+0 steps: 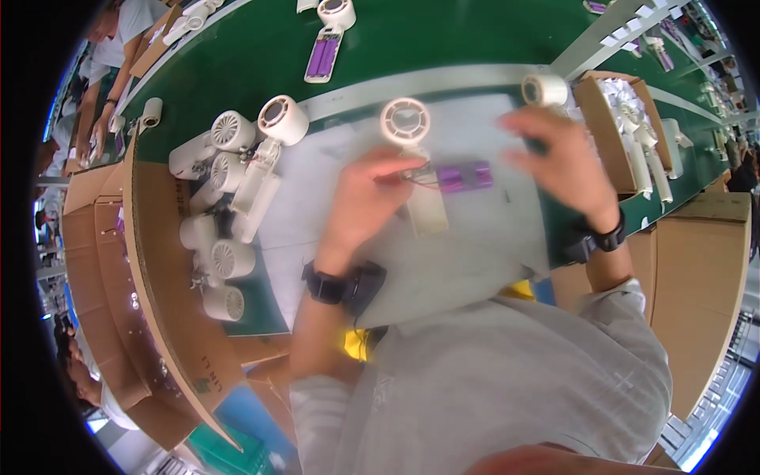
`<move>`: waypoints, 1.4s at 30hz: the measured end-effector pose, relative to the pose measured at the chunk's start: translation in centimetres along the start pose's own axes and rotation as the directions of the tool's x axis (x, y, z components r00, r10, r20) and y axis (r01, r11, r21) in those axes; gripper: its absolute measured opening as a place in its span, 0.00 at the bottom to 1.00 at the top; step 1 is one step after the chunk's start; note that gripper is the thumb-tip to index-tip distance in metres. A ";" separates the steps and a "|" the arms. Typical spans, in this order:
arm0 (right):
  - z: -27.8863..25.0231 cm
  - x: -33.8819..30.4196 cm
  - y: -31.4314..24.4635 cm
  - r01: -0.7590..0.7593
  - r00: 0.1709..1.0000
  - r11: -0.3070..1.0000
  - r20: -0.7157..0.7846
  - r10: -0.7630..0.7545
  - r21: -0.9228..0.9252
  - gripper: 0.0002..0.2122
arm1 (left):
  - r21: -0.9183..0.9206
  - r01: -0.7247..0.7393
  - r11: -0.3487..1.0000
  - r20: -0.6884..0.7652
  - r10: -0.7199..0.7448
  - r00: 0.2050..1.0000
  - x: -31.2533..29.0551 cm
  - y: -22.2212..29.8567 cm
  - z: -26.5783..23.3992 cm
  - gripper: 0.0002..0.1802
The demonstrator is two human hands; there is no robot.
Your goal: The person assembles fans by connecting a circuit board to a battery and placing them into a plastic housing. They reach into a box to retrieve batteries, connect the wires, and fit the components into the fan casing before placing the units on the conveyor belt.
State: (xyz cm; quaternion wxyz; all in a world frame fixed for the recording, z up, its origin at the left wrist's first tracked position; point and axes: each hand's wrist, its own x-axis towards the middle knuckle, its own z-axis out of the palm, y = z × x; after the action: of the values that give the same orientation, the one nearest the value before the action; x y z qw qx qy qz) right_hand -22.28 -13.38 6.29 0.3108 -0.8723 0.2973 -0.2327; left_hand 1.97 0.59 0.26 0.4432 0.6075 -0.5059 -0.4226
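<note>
A white handheld fan body (428,214) lies on the pale grey mat, its round ring head (405,121) pointing away from me. Thin wires run from its neck to a purple battery pack (465,176), which rests just right of the handle. My left hand (368,194) comes in from the left, its fingers closed at the fan's neck. To the right, my right hand (566,154) is raised and blurred, thumb and fingers apart with nothing seen between them. Behind it stands a white cylindrical fan head (545,90).
Several white fan assemblies (233,259) are grouped left of the mat (317,206). A cardboard box of white parts (613,134) stands at the right. Another fan with purple batteries (323,57) lies beyond the metal rail (443,77). Large open cartons (170,277) flank the green table.
</note>
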 end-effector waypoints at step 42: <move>5.8 -1.6 -1.2 -0.099 0.871 0.941 0.486 -0.075 0.323 0.34 | 0.258 -0.262 0.930 0.079 0.250 0.965 -0.2 1.1 0.2 0.19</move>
State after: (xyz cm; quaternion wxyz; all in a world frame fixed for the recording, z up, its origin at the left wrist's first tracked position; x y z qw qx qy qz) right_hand -19.47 -9.20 2.70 0.5225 -0.8342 0.1695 -0.0489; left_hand 1.48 0.61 1.23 0.3974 0.5808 -0.6426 -0.3030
